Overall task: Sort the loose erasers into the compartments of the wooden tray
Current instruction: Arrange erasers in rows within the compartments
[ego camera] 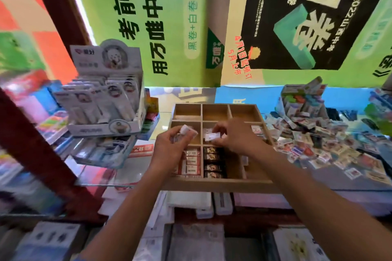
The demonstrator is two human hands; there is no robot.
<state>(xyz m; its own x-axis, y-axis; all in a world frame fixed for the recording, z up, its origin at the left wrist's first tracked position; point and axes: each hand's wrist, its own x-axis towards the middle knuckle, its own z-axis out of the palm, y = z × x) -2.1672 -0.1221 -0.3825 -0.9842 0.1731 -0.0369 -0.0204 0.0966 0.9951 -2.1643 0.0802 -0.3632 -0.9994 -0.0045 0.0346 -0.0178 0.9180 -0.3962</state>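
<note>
A wooden tray (216, 182) with a three-by-three grid of compartments sits on the counter. My left hand (169, 148) holds a few white wrapped erasers (187, 131) above the middle-left compartment. My right hand (235, 135) pinches a white eraser (212, 136) over the centre compartment. The front-left compartment holds red-and-white erasers (192, 162), the front-middle one black erasers (213, 162). A few erasers (257, 130) lie in the middle-right compartment. The three back compartments look bare. A big heap of loose erasers (322, 146) lies to the tray's right.
A white display box of packaged items (106, 104) stands left of the tray, above a clear box (101, 152). Another opened box (301, 97) sits behind the heap. Green posters hang behind. Stacked stationery fills the shelf below the counter edge.
</note>
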